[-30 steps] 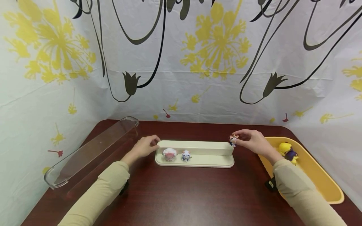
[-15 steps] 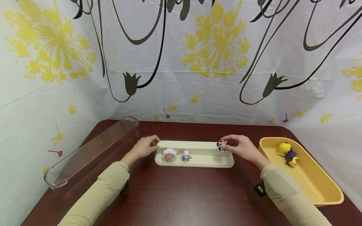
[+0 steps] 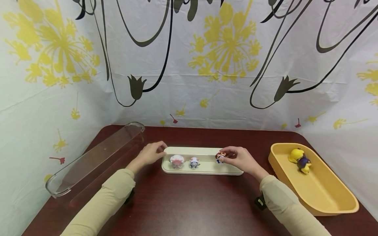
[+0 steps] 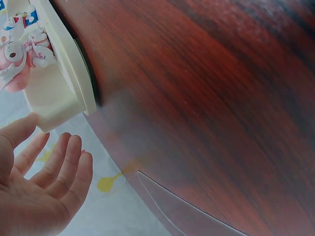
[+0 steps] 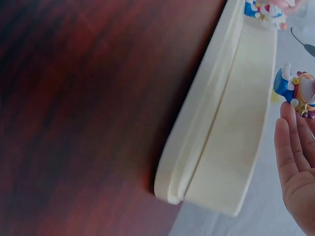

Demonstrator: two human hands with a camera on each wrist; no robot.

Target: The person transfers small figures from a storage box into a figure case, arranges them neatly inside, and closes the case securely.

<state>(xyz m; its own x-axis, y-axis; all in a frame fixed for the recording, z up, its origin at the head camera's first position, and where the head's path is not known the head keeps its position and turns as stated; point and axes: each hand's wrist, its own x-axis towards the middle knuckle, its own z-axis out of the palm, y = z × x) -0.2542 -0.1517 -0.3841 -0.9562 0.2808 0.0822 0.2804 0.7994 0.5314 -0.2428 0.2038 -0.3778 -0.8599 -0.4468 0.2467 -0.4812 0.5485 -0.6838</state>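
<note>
My right hand (image 3: 240,160) pinches a small figurine (image 3: 220,157) with a reddish-brown head and blue clothes, over the right part of a cream stepped display stand (image 3: 203,150). In the right wrist view this figurine (image 5: 293,88) hangs tilted at the fingertips, apart from the stand's surface. At the stand's left end, my left hand (image 3: 150,153) has its thumb and index fingertips right at the corner, the other fingers loosely bent. On the lower step stand a pink-and-white figurine (image 3: 177,161) and, to its right, a smaller white-and-blue figurine (image 3: 194,163).
A yellow bin (image 3: 317,190) at the right holds a yellow-and-purple figurine (image 3: 300,160). Leaning along the left side is a long clear plastic cover (image 3: 100,157). The dark red wooden table (image 3: 189,203) ends at patterned cloth walls (image 3: 189,105).
My right hand has moved left from beyond the stand's right end, carrying the figurine over the stand and lower. The left hand has stayed at the left end.
</note>
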